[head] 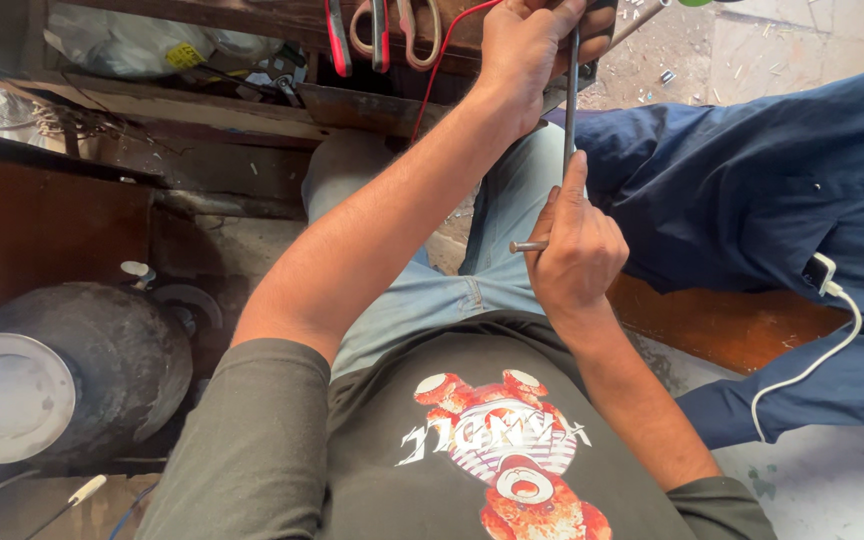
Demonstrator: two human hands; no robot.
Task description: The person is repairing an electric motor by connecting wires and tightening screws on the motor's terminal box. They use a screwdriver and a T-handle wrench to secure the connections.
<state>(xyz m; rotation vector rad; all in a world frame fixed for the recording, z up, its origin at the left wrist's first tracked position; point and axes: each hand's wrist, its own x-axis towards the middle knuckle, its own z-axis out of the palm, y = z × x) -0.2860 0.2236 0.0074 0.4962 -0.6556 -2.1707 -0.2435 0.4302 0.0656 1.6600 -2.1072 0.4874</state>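
Hands first: the left hand [522, 50] is closed around the upper end of a thin grey metal rod [571, 95] near the top edge of the view, its grip wrapped tight so the fingers hide the rod's tip. The right hand [574, 250] is curled shut lower down, its forefinger laid along the rod's lower part, and it holds a short metal bar [529, 246] that juts out to the left of the fist. The rod stands nearly upright between the two hands, over the person's lap in light blue jeans.

One red wire [442, 70] runs down past the left wrist. On the wooden desk [252, 110] above the knees hang hand tools with red grips [337, 40] (two or three; the top edge cuts them off). One clear plastic bag [122, 45] with a small yellow patch lies at the desk's far left.

At lower left stands one dark round cylinder [102, 360], and just beside it one shiny round metal disc [7, 395]. On the right sits another person in dark blue clothing [752, 190], one white cable [822, 350] hanging from a pocket.
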